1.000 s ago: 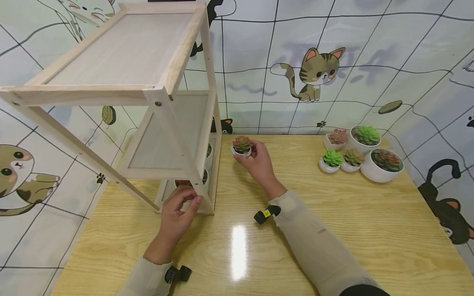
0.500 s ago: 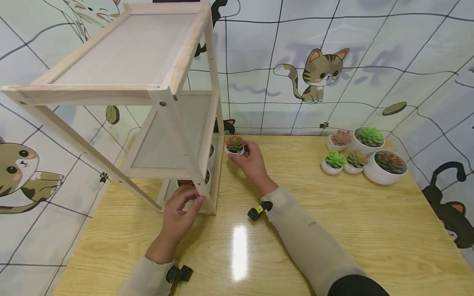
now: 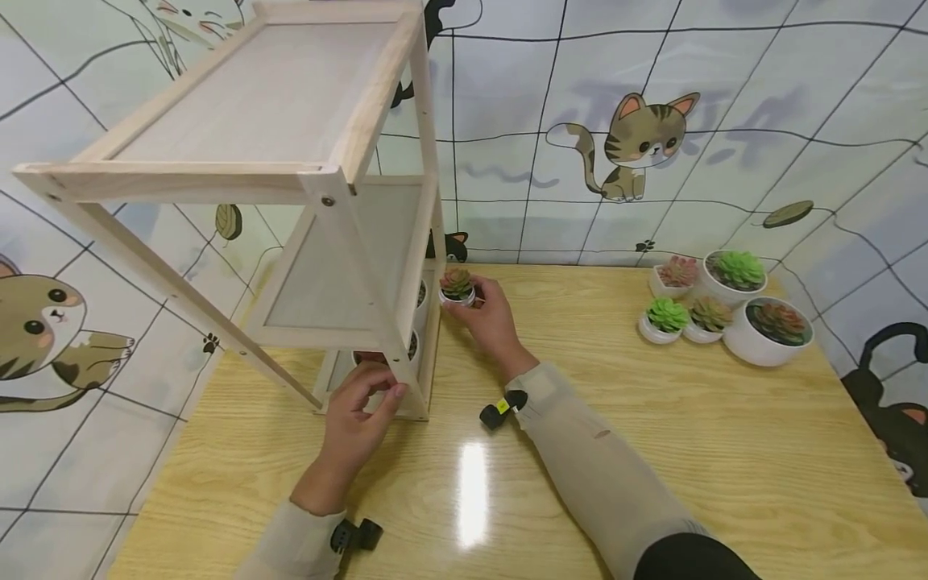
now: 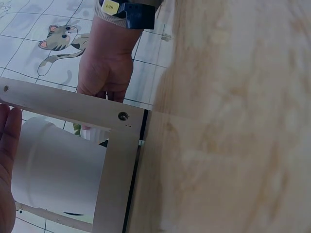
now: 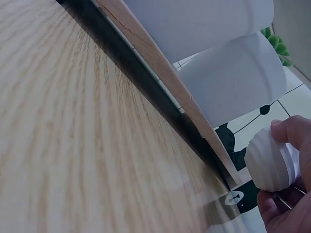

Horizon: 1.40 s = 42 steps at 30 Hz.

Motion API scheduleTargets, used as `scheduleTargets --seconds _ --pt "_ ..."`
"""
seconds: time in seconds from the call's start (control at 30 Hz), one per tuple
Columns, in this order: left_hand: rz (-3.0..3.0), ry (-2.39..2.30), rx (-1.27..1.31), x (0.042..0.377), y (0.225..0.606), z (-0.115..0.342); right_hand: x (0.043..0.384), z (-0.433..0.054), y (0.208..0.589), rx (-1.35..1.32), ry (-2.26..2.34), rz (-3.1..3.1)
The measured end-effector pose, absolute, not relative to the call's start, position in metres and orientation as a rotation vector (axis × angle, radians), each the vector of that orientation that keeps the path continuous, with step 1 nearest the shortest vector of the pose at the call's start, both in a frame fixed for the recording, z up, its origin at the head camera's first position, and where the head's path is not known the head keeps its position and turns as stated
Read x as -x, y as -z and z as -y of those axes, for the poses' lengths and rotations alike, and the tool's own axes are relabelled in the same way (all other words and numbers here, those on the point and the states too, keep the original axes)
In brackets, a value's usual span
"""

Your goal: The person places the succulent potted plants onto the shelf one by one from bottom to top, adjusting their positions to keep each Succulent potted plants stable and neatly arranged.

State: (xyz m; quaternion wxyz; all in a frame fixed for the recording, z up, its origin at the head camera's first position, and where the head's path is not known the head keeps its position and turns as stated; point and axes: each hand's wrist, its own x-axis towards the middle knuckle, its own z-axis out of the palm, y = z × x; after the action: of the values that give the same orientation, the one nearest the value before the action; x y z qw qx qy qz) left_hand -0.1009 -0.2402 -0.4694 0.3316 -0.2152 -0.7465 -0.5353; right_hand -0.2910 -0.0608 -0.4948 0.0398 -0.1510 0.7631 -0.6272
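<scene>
In the head view my right hand (image 3: 495, 321) holds a small potted succulent (image 3: 456, 287) with reddish-green leaves, just right of the wooden shelf's lower tier. The right wrist view shows thumb and fingers round its ribbed white pot (image 5: 270, 160), held upright near the shelf's bottom rail (image 5: 167, 73). My left hand (image 3: 355, 419) grips the front right post of the wooden shelf (image 3: 377, 310) near its foot; its fingertips are partly hidden behind the post. White pots (image 5: 233, 77) stand on the lowest tier, largely hidden by the frame in the head view.
Several potted succulents stand grouped at the table's back right, among them a large white pot (image 3: 761, 345) and a small bright green succulent (image 3: 664, 316). The shelf's upper tier (image 3: 261, 89) overhangs the left side. A cat-printed wall covering (image 3: 522, 177) borders the table (image 3: 616, 483).
My right hand has carried the small succulent leftward, closer to the shelf's right side. The left hand keeps its place on the post. The head view has shifted slightly.
</scene>
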Motion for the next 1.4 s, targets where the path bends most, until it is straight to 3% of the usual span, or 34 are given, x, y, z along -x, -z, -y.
scheduleTargets --seconds 1.4 --pt "2.008 1.372 0.535 0.099 0.47 0.242 0.307 0.085 0.501 0.458 1.938 -2.302"
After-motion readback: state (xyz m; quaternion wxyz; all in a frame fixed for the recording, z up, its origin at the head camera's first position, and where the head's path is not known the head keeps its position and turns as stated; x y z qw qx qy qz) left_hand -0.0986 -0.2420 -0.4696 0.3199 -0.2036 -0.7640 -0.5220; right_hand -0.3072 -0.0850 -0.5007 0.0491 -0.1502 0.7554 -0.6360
